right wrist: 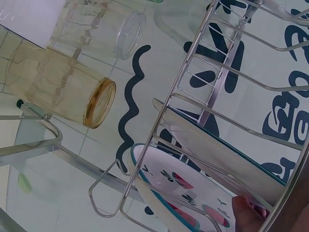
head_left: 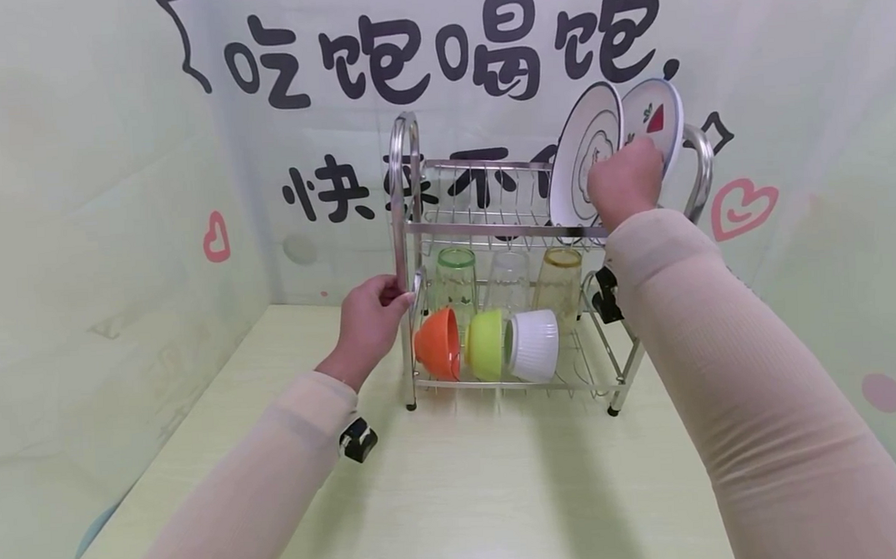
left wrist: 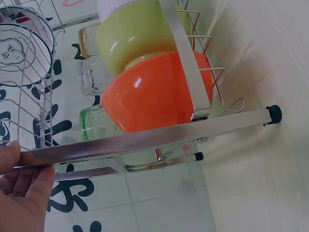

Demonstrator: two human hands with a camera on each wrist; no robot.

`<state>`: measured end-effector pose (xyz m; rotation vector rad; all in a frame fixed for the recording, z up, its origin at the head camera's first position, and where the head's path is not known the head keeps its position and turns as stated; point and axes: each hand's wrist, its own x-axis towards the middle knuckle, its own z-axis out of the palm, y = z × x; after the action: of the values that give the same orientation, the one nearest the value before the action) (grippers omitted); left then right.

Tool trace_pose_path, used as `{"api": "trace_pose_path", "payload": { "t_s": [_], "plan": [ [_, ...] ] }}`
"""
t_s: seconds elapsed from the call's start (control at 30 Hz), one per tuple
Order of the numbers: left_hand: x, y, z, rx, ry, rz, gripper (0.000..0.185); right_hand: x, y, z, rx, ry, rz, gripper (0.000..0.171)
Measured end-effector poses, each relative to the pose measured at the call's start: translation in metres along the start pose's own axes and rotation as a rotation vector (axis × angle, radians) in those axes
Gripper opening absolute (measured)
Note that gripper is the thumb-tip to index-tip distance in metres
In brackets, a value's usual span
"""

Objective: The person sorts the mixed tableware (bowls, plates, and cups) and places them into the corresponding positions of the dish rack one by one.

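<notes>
A: Head view, centre: left hand (head_left: pixel 370 320) wraps its fingers round the left post of the rack (head_left: pixel 407 231), probably to steady it.

B: And the right hand (head_left: pixel 624 182)?

A: Upper right. Fingers curled on the rim of the fruit plate (head_left: pixel 659 120), which stands upright in the last slot of the top tier, just beside a white plate (head_left: pixel 585 153). The wire slots keep both on edge.

B: Right wrist view confirm?

A: Partly. A fingertip (right wrist: pixel 246 215) touches the plate at lower right; the grip itself is mostly out of frame.

B: Lower tier?

A: Orange bowl (head_left: pixel 437 342), green bowl (head_left: pixel 487 343) and white bowl (head_left: pixel 533 345) tipped on edge, glasses (head_left: pixel 508 281) upside down behind, likely to drain.
</notes>
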<state>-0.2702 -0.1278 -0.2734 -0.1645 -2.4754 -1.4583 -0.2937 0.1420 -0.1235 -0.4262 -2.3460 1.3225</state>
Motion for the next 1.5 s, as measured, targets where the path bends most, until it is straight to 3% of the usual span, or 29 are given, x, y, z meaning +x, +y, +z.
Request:
{"api": "trace_pose_path", "payload": {
  "t_s": [1.17,1.5],
  "plan": [
    [-0.0018,0.0005,0.0011,-0.008,0.003,0.006,0.028,-0.0031,-0.0019,-0.0006,0.009,0.006,0.026,0.059],
    [-0.0033,0.0007,0.0018,-0.013,0.009,0.005,0.028,-0.0039,-0.0018,0.0003,0.072,0.009,0.035,0.064]
  ]
}}
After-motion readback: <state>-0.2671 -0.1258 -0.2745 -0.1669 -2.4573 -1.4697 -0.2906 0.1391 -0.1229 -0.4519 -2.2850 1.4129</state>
